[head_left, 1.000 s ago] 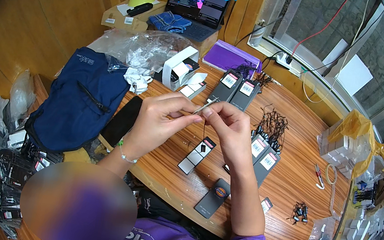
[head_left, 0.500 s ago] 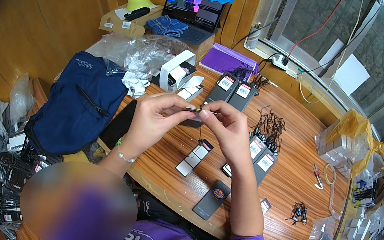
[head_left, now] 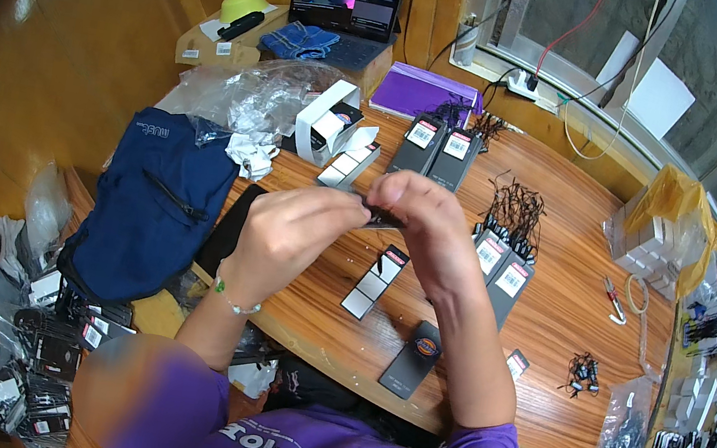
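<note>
In front of my chest, above the table, my left hand (head_left: 287, 230) pinches a dark flat hang tag (head_left: 384, 220) from its left side. My right hand (head_left: 431, 228) is curled over the tag's other edge, its fingers partly hiding it. Below the hands on the table lies a narrow strip of white stickers (head_left: 374, 283) with a dark top. A dark grey hang tag (head_left: 408, 363) with a round emblem rests near the table's front edge. To the right of my right hand sit stacked grey tags (head_left: 503, 289) with white stickers and bunched black strings.
More stacked tags (head_left: 417, 149) stand at the back, beside an open white box (head_left: 317, 128). A navy bag (head_left: 157, 202) covers the left side. Black string fasteners (head_left: 581, 376), small pliers (head_left: 614, 302) and a plastic bag (head_left: 621, 435) lie at right. A laptop (head_left: 347, 2) stands behind.
My right hand has rolled over the tag, and the tag has tilted to show more of its dark face. The black string that hung below is out of sight. The whole view has shifted slightly.
</note>
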A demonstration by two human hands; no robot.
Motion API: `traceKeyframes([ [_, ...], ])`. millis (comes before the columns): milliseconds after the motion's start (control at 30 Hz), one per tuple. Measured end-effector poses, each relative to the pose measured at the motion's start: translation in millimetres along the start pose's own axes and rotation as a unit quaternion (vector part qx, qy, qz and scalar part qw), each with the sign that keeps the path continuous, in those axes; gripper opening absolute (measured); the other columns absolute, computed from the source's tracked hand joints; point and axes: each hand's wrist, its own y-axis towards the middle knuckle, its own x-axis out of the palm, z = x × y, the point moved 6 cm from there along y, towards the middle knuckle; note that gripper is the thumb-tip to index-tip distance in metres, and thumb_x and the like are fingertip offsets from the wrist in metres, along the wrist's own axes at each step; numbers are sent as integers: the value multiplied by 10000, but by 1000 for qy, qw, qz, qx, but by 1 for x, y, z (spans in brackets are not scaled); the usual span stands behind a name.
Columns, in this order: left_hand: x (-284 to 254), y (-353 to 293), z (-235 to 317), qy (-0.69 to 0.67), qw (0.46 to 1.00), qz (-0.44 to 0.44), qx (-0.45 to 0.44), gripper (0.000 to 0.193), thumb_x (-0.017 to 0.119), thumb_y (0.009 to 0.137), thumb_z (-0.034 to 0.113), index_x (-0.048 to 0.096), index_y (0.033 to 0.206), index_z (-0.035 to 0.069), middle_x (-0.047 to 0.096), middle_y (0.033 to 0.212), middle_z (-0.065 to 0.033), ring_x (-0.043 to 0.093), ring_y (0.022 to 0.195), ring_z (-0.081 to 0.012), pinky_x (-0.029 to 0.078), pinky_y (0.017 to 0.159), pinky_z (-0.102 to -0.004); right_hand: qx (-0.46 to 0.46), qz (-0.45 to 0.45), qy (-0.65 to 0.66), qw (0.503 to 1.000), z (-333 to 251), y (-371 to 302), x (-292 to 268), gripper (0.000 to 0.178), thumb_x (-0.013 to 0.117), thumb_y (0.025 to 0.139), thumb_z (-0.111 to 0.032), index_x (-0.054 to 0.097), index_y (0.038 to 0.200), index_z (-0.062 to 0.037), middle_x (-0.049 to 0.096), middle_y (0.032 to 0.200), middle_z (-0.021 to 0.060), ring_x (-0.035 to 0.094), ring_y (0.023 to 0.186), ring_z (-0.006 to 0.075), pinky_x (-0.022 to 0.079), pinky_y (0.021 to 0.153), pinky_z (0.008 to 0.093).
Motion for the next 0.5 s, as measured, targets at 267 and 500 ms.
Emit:
traceKeyframes([
  [267,32,-9,-14,-217,952,-51,-211,205,648,723,-23,622,924,6,644,840,-84,638,712,-150,522,637,-265,-227,34,99,968,-69,-25,-11,114,504,894,-150,502,902,-37,556,751,49,550,718,133,448,707,264],
  [500,113,-41,-50,-481,815,-113,-303,325,571,823,45,501,1131,-30,553,1119,-79,526,1008,-143,421,887,-282,-155,-26,80,984,-71,-34,14,120,560,856,-97,511,932,-18,576,739,47,550,673,91,444,618,215],
])
